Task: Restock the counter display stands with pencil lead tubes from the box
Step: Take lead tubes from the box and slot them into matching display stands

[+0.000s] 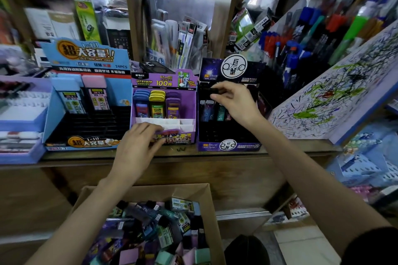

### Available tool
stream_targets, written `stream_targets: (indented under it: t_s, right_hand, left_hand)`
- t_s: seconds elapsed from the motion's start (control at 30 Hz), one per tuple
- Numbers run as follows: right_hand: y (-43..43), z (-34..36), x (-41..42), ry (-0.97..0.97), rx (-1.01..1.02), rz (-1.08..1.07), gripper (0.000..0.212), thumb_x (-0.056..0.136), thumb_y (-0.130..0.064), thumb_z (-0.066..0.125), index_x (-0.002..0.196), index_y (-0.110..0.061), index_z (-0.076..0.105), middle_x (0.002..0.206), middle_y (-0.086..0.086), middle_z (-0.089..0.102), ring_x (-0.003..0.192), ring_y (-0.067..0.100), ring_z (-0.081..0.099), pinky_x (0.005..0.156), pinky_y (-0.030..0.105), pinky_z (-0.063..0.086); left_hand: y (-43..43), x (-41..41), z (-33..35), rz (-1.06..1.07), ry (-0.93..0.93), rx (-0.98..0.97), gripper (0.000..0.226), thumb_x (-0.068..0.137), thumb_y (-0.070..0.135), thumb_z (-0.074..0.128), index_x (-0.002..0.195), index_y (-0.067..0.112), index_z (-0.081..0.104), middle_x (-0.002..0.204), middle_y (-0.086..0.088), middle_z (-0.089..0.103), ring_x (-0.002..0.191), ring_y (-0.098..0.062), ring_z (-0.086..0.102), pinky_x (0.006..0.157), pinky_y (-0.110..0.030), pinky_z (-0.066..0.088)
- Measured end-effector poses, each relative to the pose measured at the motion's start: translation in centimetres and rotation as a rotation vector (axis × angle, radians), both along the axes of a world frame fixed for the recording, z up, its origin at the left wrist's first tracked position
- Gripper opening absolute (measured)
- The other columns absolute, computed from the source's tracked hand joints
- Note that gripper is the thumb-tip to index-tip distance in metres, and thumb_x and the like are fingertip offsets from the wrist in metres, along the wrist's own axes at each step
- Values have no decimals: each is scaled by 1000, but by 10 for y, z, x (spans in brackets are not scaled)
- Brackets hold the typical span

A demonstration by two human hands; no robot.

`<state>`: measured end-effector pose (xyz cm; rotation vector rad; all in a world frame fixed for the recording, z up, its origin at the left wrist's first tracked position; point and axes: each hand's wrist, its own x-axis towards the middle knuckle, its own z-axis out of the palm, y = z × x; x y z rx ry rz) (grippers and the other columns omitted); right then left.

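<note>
Wooden counter (215,158) runs across mid-frame. Three card display stands sit on it side by side.
- Blue card stand with orange logo (86,58), left of centre: two tall tubes at the back, the black rows in front of them look unfilled.
- Purple card stand (190,112), centre: blue, yellow and purple flat tubes in the back rows, white front dividers showing.
- Dark purple-black card stand with round white sticker (230,146), right of centre: a few slim tubes in the middle row.

Open brown cardboard box (212,206), bottom centre below the counter, holds the stock: loose mixed pencil lead tubes (150,232) in a jumbled heap, dark, teal, lilac and pink.

Left hand (135,148) is at the purple stand's front edge. Thumb and fingers pinch one end of a flat purple lead tube (171,131) lying across the front dividers.

Right hand (234,103) is at the top row of the dark stand. Fingertips and thumb pinch a small dark lead tube (207,90); it is blurred, so detail is unclear.

Handling, as a judgement:
- The tubes look like light, rigid plastic with smooth sides, probably slippery.
- The leads inside are brittle, so avoid dropping them.
- Best hold is a two-finger pinch on the flat faces near the cap end.
- Lower the tube bottom-first into a slot.
- The card stands are light and may shift if pushed.
</note>
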<state>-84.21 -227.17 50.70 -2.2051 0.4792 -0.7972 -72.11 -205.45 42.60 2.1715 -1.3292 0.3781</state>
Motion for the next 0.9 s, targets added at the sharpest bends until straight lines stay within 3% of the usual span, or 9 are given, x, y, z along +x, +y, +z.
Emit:
stream_targets:
  t_s: [0.1,0.23,0.33,0.43,0.53,0.7,0.8,0.9]
  right_hand:
    - [-2,-2,4,0,-13,16,20,84,-11,68,103,-14,67,85,-12,59,75,-1,57,75,8,46]
    - [-1,-8,9,31,6,5,21,84,-9,68,104,-13,67,91,-2,60,83,10,58,80,15,48]
    - [2,-14,10,14,20,-34,19,85,-10,66,101,-18,60,89,-1,59,79,15,59,76,17,49]
    - [6,-20,12,31,-140,-74,18,87,-10,64,104,-12,60,98,4,59,75,12,58,73,20,48]
    - [8,-20,15,41,-332,-110,20,87,-12,65,107,-8,61,101,4,53,73,7,53,74,25,49]
    - [14,-13,7,111,-378,-111,32,88,-14,63,120,-11,57,107,2,48,83,11,54,80,35,50]
    - [28,-13,-10,114,-384,-55,30,90,-14,59,120,-12,56,109,-2,46,91,7,51,82,29,48]
    - [48,-25,-34,158,-327,23,21,92,-15,57,112,-12,60,93,-8,49,81,5,51,74,14,41]
  left_hand:
    - [-1,1,-1,29,-22,2,21,80,12,73,98,5,68,92,-11,68,91,-33,60,74,-41,49]
    - [-3,0,-1,74,-43,-9,18,77,9,74,94,4,70,88,-13,68,89,-35,60,70,-43,49]
    - [-5,0,-1,89,-44,-17,15,76,9,75,89,3,70,82,-13,69,87,-36,60,67,-42,49]
    - [-6,1,-2,84,-59,-18,14,76,9,75,88,3,70,81,-13,69,86,-35,60,66,-42,49]
    - [-4,1,-3,80,-65,-9,16,80,12,72,93,4,69,86,-12,69,91,-34,58,70,-42,48]
    - [2,-4,8,12,-24,-33,28,86,17,66,111,7,62,106,-11,64,103,-30,54,83,-41,45]
    - [15,-13,16,-90,-13,-53,27,86,17,66,110,7,62,104,-11,64,101,-31,56,82,-43,46]
    - [35,-25,10,-225,14,0,26,86,16,66,110,6,63,103,-9,65,98,-29,58,81,-41,47]
